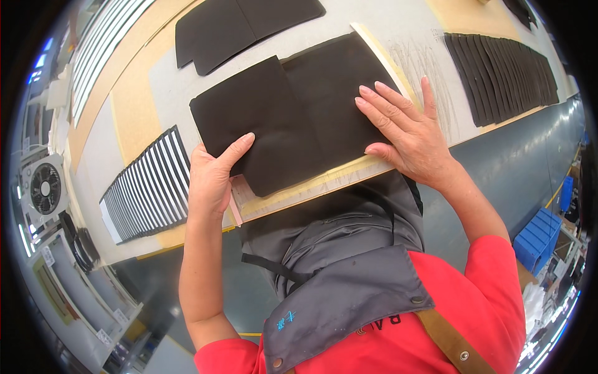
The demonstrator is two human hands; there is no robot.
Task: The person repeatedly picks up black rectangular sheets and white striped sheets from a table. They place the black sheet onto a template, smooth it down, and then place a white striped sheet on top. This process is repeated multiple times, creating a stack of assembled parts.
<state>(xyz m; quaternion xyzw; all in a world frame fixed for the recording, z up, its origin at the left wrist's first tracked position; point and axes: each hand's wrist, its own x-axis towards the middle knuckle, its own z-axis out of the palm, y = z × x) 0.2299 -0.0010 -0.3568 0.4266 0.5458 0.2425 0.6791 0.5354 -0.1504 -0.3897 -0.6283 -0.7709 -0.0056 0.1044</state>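
Observation:
A black flat panel lies at the front edge of the table, its left part raised off the surface a little. My left hand grips its left edge, thumb on top and fingers hidden underneath. Beside it to the right is a second black panel; the two overlap along a line near the middle, and I cannot tell whether they are joined. My right hand rests on the right panel, open, with fingers stretched out and the palm near its right edge.
More black panels lie farther back. An overlapped row of black pieces is at the right, and a row of black and white strips at the left. A white fan stands left of the table; a blue crate is at the right.

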